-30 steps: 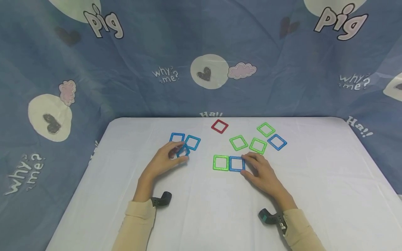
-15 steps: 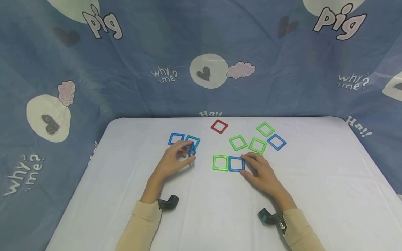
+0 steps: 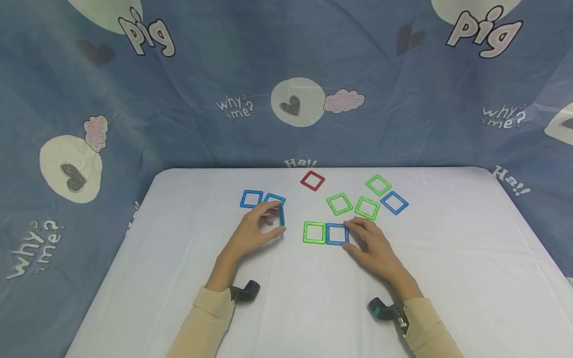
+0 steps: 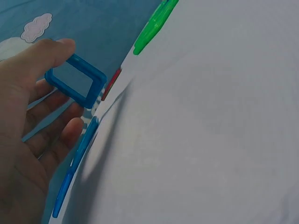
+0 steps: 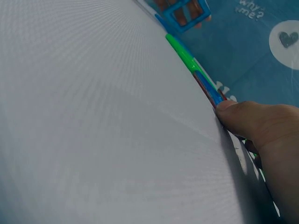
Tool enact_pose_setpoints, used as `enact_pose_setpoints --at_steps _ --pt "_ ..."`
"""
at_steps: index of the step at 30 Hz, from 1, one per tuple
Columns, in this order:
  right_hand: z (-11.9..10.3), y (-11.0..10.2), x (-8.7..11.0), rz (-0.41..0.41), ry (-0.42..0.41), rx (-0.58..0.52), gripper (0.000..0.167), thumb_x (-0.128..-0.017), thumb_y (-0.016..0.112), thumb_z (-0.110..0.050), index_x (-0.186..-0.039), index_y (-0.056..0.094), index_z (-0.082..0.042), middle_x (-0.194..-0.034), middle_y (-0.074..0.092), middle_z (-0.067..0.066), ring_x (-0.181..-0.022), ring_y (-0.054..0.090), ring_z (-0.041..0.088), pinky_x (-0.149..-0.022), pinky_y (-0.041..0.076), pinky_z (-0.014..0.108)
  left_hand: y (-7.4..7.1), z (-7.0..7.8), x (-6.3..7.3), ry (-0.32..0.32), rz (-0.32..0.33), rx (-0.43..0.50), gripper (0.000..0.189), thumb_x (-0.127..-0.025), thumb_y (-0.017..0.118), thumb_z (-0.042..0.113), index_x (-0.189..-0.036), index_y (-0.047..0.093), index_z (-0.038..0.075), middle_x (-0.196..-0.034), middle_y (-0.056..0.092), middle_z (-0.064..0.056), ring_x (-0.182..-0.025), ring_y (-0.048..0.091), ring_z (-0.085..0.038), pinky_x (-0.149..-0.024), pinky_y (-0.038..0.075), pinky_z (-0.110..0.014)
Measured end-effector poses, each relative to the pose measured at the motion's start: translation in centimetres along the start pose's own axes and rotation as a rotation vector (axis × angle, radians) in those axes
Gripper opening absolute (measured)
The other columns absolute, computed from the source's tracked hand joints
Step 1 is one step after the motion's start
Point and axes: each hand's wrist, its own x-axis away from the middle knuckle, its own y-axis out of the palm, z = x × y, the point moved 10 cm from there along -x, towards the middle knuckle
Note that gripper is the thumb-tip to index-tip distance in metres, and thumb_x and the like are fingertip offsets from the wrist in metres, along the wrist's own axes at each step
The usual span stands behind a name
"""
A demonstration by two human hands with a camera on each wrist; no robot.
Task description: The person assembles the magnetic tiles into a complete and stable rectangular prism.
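Note:
My left hand pinches a blue square magnetic tile between thumb and fingers. In the head view that tile stands on edge, seen side-on; its open frame shows in the left wrist view. My right hand holds another blue tile by its right side, thumb and fingertip at its corners. This second tile lies flat, its left side against a green tile. In the right wrist view only the thumb shows well; the other fingers are mostly hidden.
Behind my left hand lie two blue tiles, the right one partly covered by the fingers. A red tile lies at the back. Several green tiles and one blue tile lie at the back right. Patterned cloth hangs behind the white tabletop.
My left hand has moved right, bringing its blue tile away from the other two and turning it from tilted to upright, side-on. My right hand has stayed at the joined tiles.

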Motion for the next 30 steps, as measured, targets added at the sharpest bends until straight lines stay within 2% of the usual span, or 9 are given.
enact_pose_setpoints --at_steps 7,14,23,30 --pt "0.1 0.0 0.0 0.003 -0.003 -0.004 0.056 -0.084 0.069 -0.035 -0.134 0.052 -0.017 -0.136 0.047 0.003 -0.132 0.04 0.026 -0.112 0.033 0.047 0.9 0.2 0.0 -0.004 -0.025 0.003 0.064 -0.079 0.077 0.024 -0.135 0.048 0.016 -0.129 0.057 0.002 -0.113 0.058 -0.013 -0.091 0.052 -0.024" --pt "0.2 0.1 0.0 -0.002 0.003 0.0 0.056 -0.085 0.069 -0.037 -0.135 0.051 -0.018 -0.137 0.047 0.003 -0.132 0.04 0.025 -0.112 0.033 0.046 1.4 0.5 0.2 -0.021 -0.042 -0.022 0.064 -0.079 0.076 0.027 -0.136 0.048 0.022 -0.131 0.058 0.003 -0.105 0.063 -0.013 -0.092 0.052 -0.029" --pt "0.1 0.1 -0.1 -0.003 0.005 -0.002 0.056 -0.085 0.069 -0.036 -0.135 0.051 -0.018 -0.137 0.047 0.003 -0.132 0.04 0.025 -0.112 0.033 0.046 2.6 0.6 0.2 -0.023 -0.078 -0.006 0.062 -0.08 0.075 0.032 -0.135 0.048 0.026 -0.129 0.06 0.006 -0.107 0.062 -0.01 -0.093 0.052 -0.027" --pt "0.1 0.0 -0.1 -0.001 0.0 0.004 0.056 -0.085 0.068 -0.036 -0.135 0.051 -0.017 -0.137 0.047 0.004 -0.132 0.04 0.026 -0.112 0.032 0.047 3.2 0.7 0.1 -0.029 -0.097 -0.001 0.063 -0.08 0.075 0.03 -0.136 0.047 0.025 -0.131 0.058 0.007 -0.116 0.058 -0.007 -0.095 0.05 -0.023"
